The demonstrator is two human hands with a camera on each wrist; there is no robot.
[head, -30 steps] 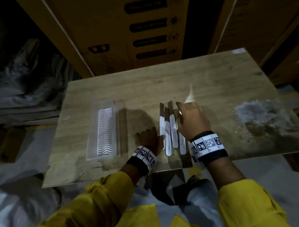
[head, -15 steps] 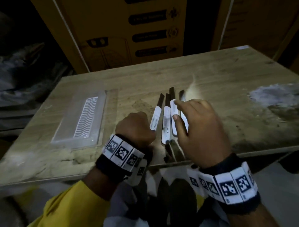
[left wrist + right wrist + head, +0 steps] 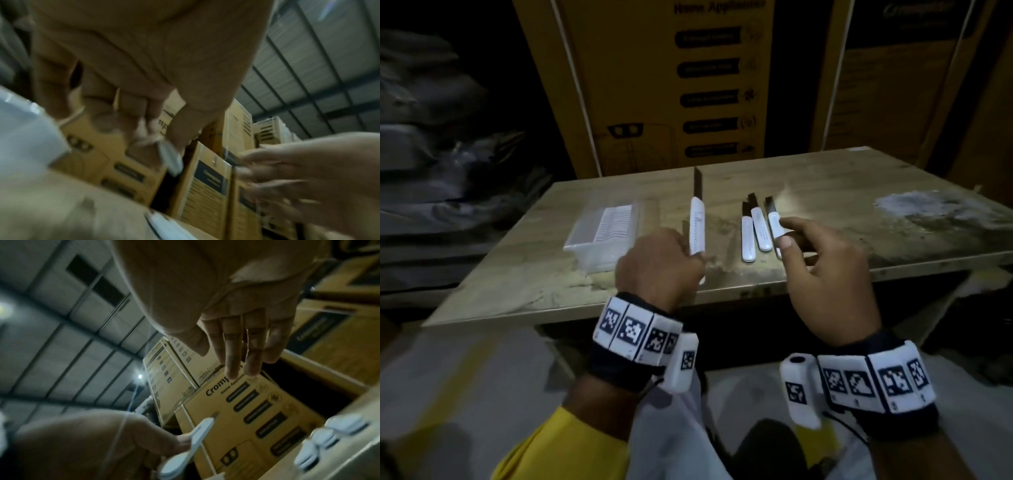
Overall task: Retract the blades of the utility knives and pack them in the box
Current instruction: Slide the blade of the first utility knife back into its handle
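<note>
My left hand (image 3: 681, 262) grips the lower end of a white utility knife (image 3: 697, 226) and holds it raised over the table, its dark blade (image 3: 698, 181) out and pointing away from me. In the left wrist view my fingers (image 3: 115, 113) curl round the knife's handle (image 3: 170, 155). Three more white knives (image 3: 748, 240) lie side by side on the table with blades out. My right hand (image 3: 798, 236) hovers over them with straight fingers (image 3: 242, 353) and holds nothing. A clear plastic box (image 3: 602, 236) sits on the table to the left.
The wooden table (image 3: 825, 185) has a grey dusty patch (image 3: 928, 209) at the right. Tall yellow cartons (image 3: 654, 85) stand close behind it. Dark bagged goods (image 3: 431, 154) are piled at the left. The near table edge runs just below my hands.
My left hand has picked one knife out of the row and lifted it up and to the left. My right hand has come off the knives and now hovers above them.
</note>
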